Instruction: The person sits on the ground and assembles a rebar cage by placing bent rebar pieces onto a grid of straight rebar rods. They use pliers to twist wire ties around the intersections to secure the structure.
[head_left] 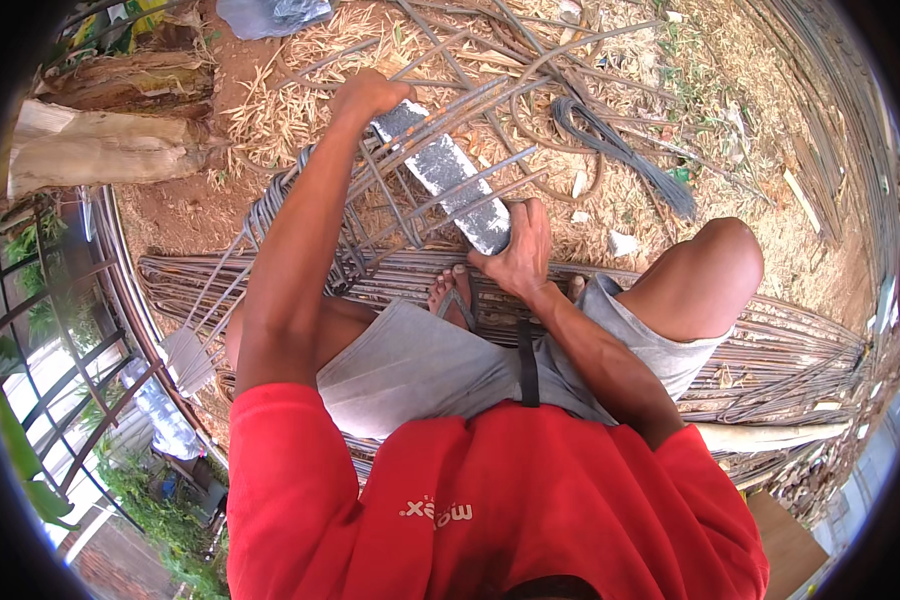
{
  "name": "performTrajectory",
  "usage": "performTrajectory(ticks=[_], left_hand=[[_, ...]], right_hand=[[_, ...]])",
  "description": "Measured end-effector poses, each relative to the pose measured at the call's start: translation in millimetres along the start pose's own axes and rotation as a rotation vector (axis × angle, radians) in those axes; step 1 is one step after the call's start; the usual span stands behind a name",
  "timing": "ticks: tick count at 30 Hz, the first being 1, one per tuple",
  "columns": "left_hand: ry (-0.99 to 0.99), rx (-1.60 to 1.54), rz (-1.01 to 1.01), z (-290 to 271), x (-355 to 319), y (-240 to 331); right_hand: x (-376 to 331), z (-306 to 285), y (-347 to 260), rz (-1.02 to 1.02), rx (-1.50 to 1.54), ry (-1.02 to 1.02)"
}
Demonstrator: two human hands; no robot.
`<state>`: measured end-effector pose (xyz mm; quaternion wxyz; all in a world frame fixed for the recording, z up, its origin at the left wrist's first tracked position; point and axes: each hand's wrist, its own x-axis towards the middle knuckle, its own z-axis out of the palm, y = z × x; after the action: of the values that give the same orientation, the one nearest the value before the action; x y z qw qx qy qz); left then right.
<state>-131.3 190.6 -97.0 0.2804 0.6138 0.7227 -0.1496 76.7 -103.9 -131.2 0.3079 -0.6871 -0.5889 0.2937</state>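
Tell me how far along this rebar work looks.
Done: several rods already sit bent around the grey plank. In hand: left hand grips the plank's far end, right hand its near end. Left: many straight rods lie under the person, and a wire bundle lies beyond the plank.

A red short-sleeved shirt [490, 510] with a small white print on the chest is worn, plus grey shorts [430, 365] with a black strap hanging at the waist; both forearms are left bare, flip-flop [457, 300] seen on one foot
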Motion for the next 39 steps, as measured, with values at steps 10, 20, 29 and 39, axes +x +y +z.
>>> performTrajectory(ticks=[10,20,29,39], left_hand=[[0.055,0.030,0.055,-0.6,-17.4,-1.5],[0.112,-0.037,0.219,2.3,-184.2,-32.7],[0.200,-0.151,0.048,112.7,-262.2,-34.1],[0.473,0.001,0.126,135.6,-265.5,-45.8]], right_hand=[[8.2,-7.7,-2.7,-0.042,-0.130,-0.108],[31.4,-28.3,13.9,0.242,0.375,0.009],[67.8,-26.3,28.0,0.468,0.612,-0.055],[66.9,-37.7,32.0,0.477,0.546,-0.161]])
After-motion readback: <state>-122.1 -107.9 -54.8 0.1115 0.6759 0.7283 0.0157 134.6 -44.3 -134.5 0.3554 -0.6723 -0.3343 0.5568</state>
